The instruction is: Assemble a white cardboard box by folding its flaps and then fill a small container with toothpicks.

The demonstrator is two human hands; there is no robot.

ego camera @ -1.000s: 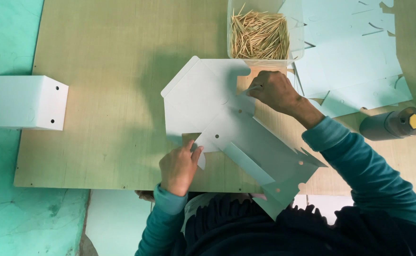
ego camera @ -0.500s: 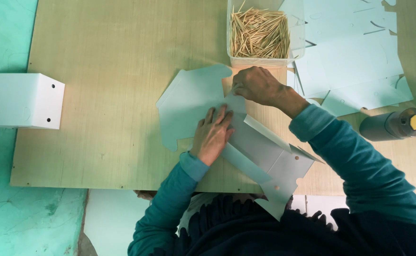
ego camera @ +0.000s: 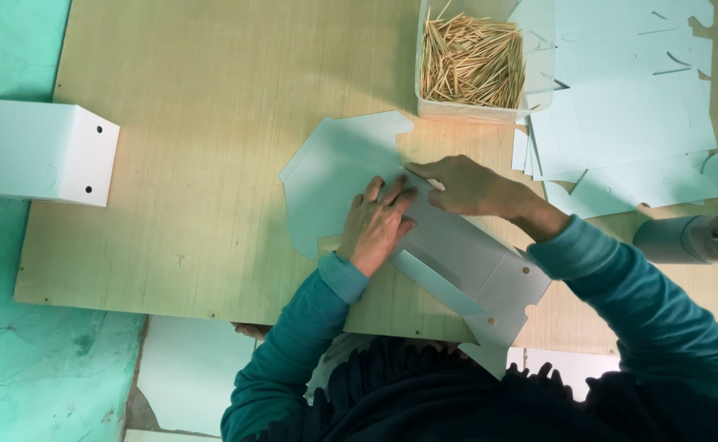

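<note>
A flat white cardboard box blank (ego camera: pixel 334 176) with cut tabs and small holes lies on the wooden board (ego camera: pixel 212 123), stretching from the middle toward the near right edge. My left hand (ego camera: pixel 377 223) presses flat on its middle, fingers spread. My right hand (ego camera: pixel 467 185) rests just beside it, fingertips pushing down on the same sheet along a fold. Neither hand grips anything.
A clear plastic tub of wooden toothpicks (ego camera: pixel 474 57) stands at the far edge. A pile of more flat blanks (ego camera: pixel 629 123) lies at the right. A folded white box (ego camera: pixel 44 151) sits on the left. A grey cylinder with a yellow tip (ego camera: pixel 695 237) lies at the right.
My left hand moved from the near edge of the blank up onto its middle. The raised part of the blank has been laid flat, and my right hand came down beside the left.
</note>
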